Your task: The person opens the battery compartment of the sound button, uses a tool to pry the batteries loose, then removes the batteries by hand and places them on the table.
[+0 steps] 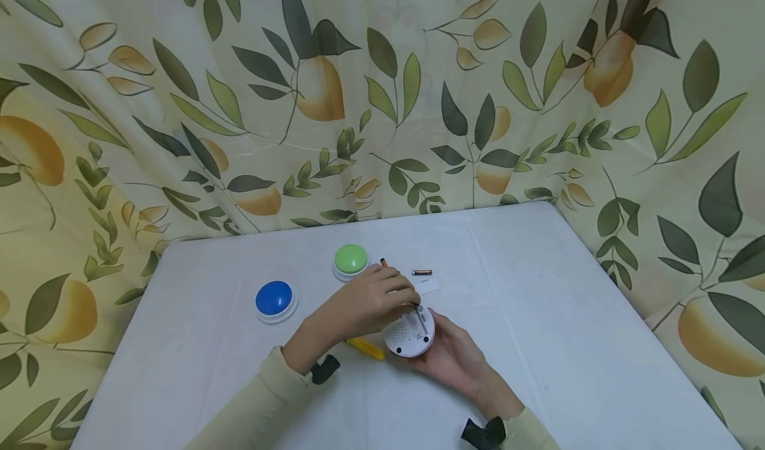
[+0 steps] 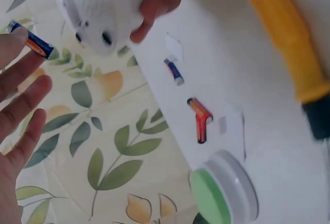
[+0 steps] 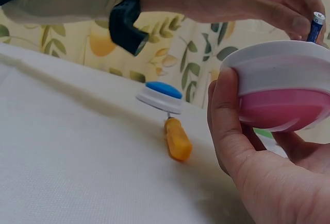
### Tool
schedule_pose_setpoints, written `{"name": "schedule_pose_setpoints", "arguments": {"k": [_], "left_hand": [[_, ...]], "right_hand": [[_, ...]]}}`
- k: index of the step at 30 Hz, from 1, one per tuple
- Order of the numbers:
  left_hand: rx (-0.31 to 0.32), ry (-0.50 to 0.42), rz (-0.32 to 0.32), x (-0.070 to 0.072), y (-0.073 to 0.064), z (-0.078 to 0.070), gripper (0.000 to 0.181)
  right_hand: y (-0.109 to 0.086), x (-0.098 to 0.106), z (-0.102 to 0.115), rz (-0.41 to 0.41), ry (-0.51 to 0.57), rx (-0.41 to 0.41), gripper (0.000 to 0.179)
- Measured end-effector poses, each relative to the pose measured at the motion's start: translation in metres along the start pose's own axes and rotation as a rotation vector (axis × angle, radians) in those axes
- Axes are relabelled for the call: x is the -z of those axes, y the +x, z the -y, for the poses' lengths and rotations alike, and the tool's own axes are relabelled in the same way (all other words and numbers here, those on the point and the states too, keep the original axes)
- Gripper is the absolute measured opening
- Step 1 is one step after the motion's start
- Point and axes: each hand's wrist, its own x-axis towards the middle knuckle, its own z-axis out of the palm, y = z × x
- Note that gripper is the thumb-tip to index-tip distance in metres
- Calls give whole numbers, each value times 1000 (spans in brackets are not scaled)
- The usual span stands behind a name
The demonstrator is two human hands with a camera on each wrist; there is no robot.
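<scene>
My right hand holds a round push-button upside down. In the right wrist view its pink dome faces down and the white base is on top. The underside, with dotted holes and dark feet, tilts toward the head camera. Above it, my left hand pinches a small blue battery between thumb and fingertips. From the right wrist, that battery's metal end shows just over the rim of the base. The left fingers partly cover the underside in the head view.
A yellow-handled screwdriver lies beneath the hands. Behind them are a green button, a loose battery and a small white piece. Two red batteries lie together near the green button. A blue button stands to the left.
</scene>
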Motion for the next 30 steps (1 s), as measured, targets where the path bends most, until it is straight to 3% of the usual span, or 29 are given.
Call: {"name": "schedule_pose_setpoints", "arguments": {"k": [4,8,12,16,22,30], "left_hand": [[7,12,15,7,7,10,18],[48,-36,25,8,13,22,13],[97,-79,49,5,19,33,11],[144,-62,96,0,24,43,11],[204,-29,184,-9,29,52,12],[252,-31,234,-19,45,68,11]], "right_hand": [[-2,-1,0,-23,-5,2,63],[-4,-2,-1,-39,5,3,62],[-6,-3,-3,-64,13,2,56],[-7,-4,-4,-89,15,0,53],[-8,-4,-6,-97,21,-14,54],[-9,-8,-5,-117,4,-5,61]]}}
